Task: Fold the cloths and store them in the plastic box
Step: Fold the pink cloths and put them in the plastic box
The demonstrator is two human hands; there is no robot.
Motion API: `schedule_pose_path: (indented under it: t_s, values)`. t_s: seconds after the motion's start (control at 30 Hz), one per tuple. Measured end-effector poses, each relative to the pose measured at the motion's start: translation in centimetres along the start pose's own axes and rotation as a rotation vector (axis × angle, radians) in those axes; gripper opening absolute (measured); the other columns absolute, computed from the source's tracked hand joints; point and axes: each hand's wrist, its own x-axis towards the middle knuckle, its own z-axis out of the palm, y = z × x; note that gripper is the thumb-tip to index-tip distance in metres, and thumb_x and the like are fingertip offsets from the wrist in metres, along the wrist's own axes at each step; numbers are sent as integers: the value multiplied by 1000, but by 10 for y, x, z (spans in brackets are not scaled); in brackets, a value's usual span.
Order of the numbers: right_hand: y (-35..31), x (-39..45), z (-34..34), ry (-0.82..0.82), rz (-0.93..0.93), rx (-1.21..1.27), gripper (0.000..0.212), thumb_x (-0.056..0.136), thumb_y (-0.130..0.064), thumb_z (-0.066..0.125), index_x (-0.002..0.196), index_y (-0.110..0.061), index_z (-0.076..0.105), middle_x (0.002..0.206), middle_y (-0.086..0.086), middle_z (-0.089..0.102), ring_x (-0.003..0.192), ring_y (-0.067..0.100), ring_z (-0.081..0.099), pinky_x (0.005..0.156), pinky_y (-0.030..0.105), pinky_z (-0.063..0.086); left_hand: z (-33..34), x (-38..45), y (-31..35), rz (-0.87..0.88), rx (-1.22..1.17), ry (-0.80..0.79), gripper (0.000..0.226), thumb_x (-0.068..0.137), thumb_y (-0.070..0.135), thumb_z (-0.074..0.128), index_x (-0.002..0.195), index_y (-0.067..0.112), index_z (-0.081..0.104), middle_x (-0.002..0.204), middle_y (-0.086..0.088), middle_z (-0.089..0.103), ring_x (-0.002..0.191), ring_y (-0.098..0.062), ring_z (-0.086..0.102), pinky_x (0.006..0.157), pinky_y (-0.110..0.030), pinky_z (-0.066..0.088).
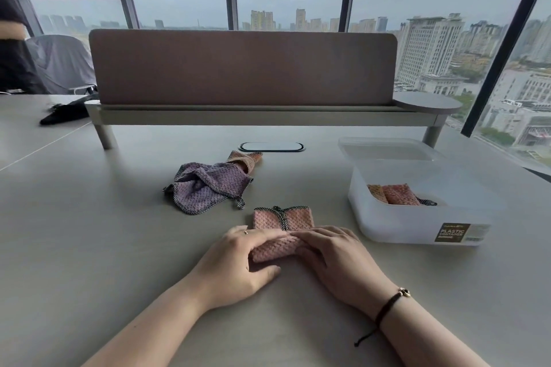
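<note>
A pink cloth [281, 222] with dark trim lies on the table in front of me, its near edge rolled up. My left hand [241, 262] grips the roll's left end, thumb under it and fingers over it. My right hand [334, 259] grips the right end the same way. A crumpled purple cloth [205, 188] lies beyond, partly over an orange cloth [246, 159]. The translucent plastic box [417, 226] stands at the right, open, with folded pink and orange cloths [393, 194] inside.
The box lid [387, 148] leans behind the box. A desk divider [243, 68] on a raised shelf runs across the back. A cable port [272, 146] is set into the table [89, 232]. A black object [64, 113] lies far left.
</note>
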Motion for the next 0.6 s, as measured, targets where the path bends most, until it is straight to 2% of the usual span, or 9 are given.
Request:
schedule_pose_path:
  t_s: [0.07, 0.13, 0.2, 0.3, 0.4, 0.5, 0.6]
  values:
    - [-4, -3, -4, 49, 15, 33, 38, 94, -53, 41, 120, -35, 63, 105, -13, 72, 100, 15, 63, 86, 30, 47, -1, -2, 0, -10, -39, 55, 51, 76, 30, 76, 125, 37, 63, 119, 34, 59, 114, 13, 53, 101, -8, 35]
    - [-6, -5, -9, 51, 70, 125, 41, 90, -58, 44, 121, -36, 61, 98, -10, 71, 96, 15, 62, 83, 28, 46, 0, -2, -1, -26, -85, 132, 41, 78, 18, 76, 116, 31, 68, 112, 24, 68, 107, 12, 59, 95, -9, 41]
    - [-7, -6, -13, 20, 135, 236, 50, 77, -64, 57, 120, -40, 59, 99, -17, 69, 95, 6, 61, 83, 25, 47, -1, -1, -1, -76, -117, 206, 30, 81, 18, 77, 108, 28, 72, 102, 22, 73, 97, 10, 64, 87, -10, 46]
    - [-3, -3, -13, 47, 295, 371, 49, 61, -56, 76, 106, -41, 63, 90, -18, 70, 82, -1, 62, 74, 20, 49, -3, 1, -2, -178, -139, 283, 19, 82, 25, 78, 101, 27, 73, 86, 21, 74, 81, 8, 66, 74, -11, 48]
    - [0, 7, -6, 122, 420, 455, 26, 73, -48, 77, 92, -33, 70, 76, -13, 72, 69, 0, 64, 65, 20, 48, -2, 6, -1, -247, -130, 329, 17, 82, 35, 77, 96, 28, 72, 65, 20, 66, 61, 5, 60, 62, -13, 46]
    - [2, 20, 0, 164, 514, 432, 29, 78, -53, 72, 91, -27, 72, 72, -10, 72, 69, 2, 65, 64, 22, 48, 2, 13, -6, -319, -104, 376, 24, 82, 44, 74, 97, 26, 70, 61, 11, 64, 58, -3, 59, 61, -25, 49]
    - [-1, 29, 5, 165, 571, 346, 30, 78, -55, 69, 89, -27, 73, 72, -10, 69, 76, 10, 66, 70, 27, 52, 5, 16, -10, -372, -66, 385, 27, 80, 44, 75, 99, 26, 69, 57, 10, 57, 59, -10, 57, 60, -28, 45]
